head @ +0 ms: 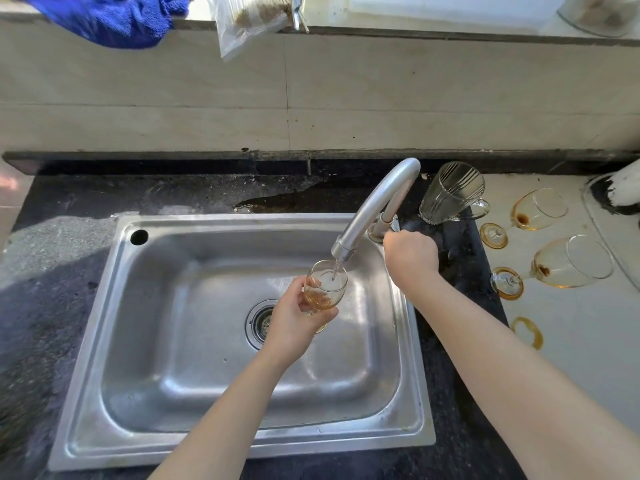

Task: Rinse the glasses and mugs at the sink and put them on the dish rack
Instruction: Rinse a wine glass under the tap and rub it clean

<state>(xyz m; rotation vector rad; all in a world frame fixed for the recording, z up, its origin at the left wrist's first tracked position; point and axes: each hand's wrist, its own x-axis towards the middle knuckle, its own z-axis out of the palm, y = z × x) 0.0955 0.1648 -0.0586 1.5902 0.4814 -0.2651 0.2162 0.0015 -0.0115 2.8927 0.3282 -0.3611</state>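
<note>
A person's left hand point(294, 320) grips a stained wine glass point(325, 287) under the running faucet point(372, 209) above the sink point(173, 341), while the right hand point(410, 259) closes on the tap handle beside it.

readable text: none | labels, brands, numbers: none legible on any surface in head view
</note>
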